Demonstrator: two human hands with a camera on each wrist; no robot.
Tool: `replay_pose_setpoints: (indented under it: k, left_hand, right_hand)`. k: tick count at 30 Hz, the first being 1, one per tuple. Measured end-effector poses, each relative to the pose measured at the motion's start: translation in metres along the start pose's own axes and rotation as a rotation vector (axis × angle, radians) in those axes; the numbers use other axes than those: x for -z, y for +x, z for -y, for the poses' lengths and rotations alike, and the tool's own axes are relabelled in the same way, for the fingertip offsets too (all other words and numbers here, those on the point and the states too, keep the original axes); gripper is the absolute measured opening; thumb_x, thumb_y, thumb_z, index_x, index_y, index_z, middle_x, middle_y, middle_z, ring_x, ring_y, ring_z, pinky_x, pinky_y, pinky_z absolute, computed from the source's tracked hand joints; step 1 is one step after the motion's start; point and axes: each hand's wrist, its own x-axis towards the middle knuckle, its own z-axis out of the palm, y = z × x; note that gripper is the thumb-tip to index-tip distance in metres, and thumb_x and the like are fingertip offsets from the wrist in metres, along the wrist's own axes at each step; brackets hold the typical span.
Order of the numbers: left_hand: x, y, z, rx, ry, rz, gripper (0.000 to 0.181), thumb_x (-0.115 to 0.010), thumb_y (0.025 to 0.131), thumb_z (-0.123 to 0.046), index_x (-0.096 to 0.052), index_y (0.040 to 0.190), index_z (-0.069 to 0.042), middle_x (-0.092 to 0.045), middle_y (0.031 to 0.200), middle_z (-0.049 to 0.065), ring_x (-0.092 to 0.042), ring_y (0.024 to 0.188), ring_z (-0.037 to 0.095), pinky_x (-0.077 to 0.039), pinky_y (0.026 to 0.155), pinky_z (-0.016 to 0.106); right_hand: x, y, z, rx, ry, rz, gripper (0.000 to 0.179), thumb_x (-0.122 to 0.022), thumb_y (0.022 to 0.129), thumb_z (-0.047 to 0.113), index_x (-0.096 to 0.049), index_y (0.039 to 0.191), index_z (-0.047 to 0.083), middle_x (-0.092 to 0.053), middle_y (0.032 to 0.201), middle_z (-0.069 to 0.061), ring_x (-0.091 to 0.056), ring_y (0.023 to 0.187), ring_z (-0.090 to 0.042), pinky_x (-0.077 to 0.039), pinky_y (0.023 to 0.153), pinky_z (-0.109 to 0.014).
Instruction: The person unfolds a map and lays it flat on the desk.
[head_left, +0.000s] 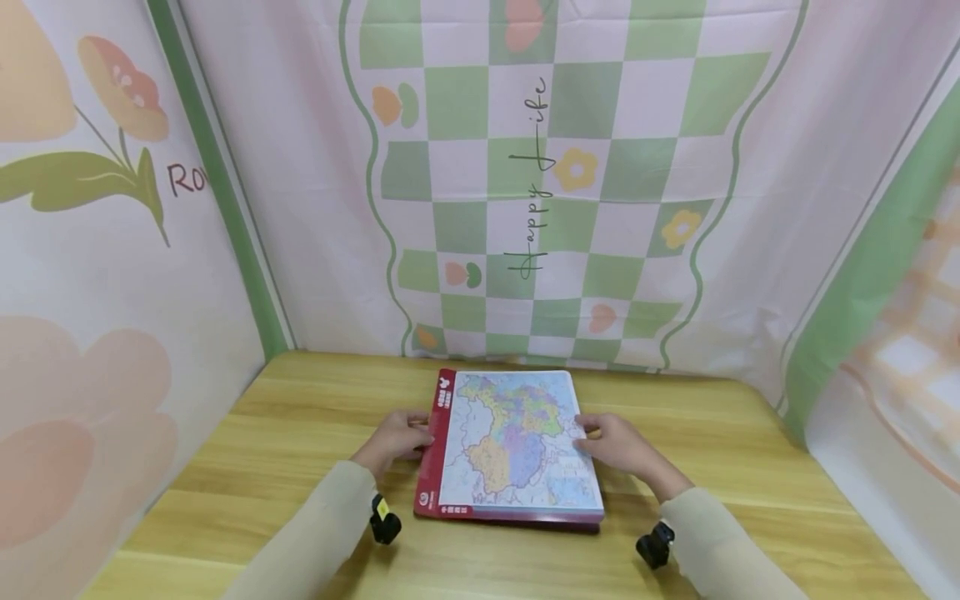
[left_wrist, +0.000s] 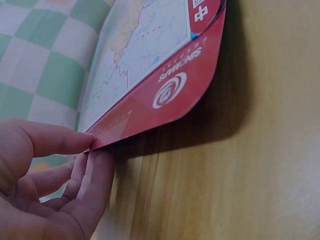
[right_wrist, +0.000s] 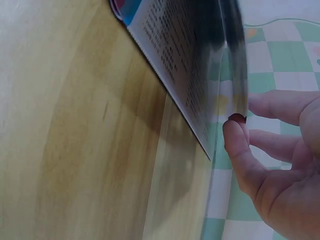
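A folded map (head_left: 517, 442) with a red border strip along its left side lies over the middle of the table. My left hand (head_left: 393, 442) pinches the red edge between thumb and fingers, plain in the left wrist view, where the red corner (left_wrist: 170, 95) stands off the wood. On the opposite side, my right hand (head_left: 618, 446) pinches the upper layer's right edge. The right wrist view shows that layer raised over a lower panel (right_wrist: 175, 70) printed with text. Most of the map's inside is hidden in the head view.
The wooden table (head_left: 300, 417) reaches back to a hanging cloth (head_left: 457, 167) with green and white checks. Flower-printed cloth (head_left: 97, 275) hangs on the left, more cloth (head_left: 862, 333) on the right. Each wrist wears a small black camera (head_left: 385, 525).
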Motion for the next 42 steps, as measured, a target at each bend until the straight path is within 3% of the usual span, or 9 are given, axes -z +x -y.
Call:
replay_pose_setpoints:
  k: [8, 17, 29, 42]
  left_hand:
    - [0.002, 0.001, 0.001, 0.014, -0.015, 0.022, 0.057, -0.066, 0.089, 0.004, -0.046, 0.142, 0.009, -0.065, 0.113, 0.018, -0.067, 0.097, 0.028, -0.060, 0.079, 0.037]
    - [0.005, 0.002, 0.002, -0.011, -0.016, 0.046, 0.054, -0.063, 0.089, 0.006, -0.048, 0.141, 0.009, -0.064, 0.112, 0.018, -0.067, 0.095, 0.027, -0.060, 0.079, 0.037]
    - [0.010, -0.003, -0.001, -0.018, -0.003, 0.036, 0.054, -0.063, 0.087, 0.008, -0.050, 0.140, 0.008, -0.065, 0.112, 0.019, -0.067, 0.095, 0.028, -0.060, 0.077, 0.038]
    - [0.025, -0.007, 0.003, -0.016, 0.009, 0.022, 0.052, -0.061, 0.090, 0.007, -0.050, 0.140, 0.007, -0.065, 0.119, 0.021, -0.068, 0.098, 0.029, -0.060, 0.079, 0.040]
  right_hand:
    - [0.005, -0.001, 0.004, 0.013, -0.011, 0.004, 0.050, -0.064, 0.096, 0.014, -0.051, 0.136, -0.014, -0.060, 0.124, -0.030, -0.063, 0.104, -0.036, -0.057, 0.082, -0.042]
    - [0.012, -0.004, 0.007, 0.018, -0.002, -0.009, 0.050, -0.066, 0.096, 0.012, -0.052, 0.136, -0.014, -0.062, 0.124, -0.029, -0.066, 0.099, -0.031, -0.058, 0.078, -0.039]
    - [0.023, -0.010, 0.004, 0.028, 0.010, -0.005, 0.049, -0.065, 0.098, 0.014, -0.052, 0.138, -0.012, -0.058, 0.132, -0.028, -0.067, 0.099, -0.031, -0.058, 0.076, -0.037]
    - [0.039, -0.018, 0.002, 0.041, 0.018, 0.003, 0.050, -0.063, 0.100, 0.018, -0.051, 0.140, -0.010, -0.054, 0.139, -0.027, -0.066, 0.101, -0.028, -0.057, 0.079, -0.038]
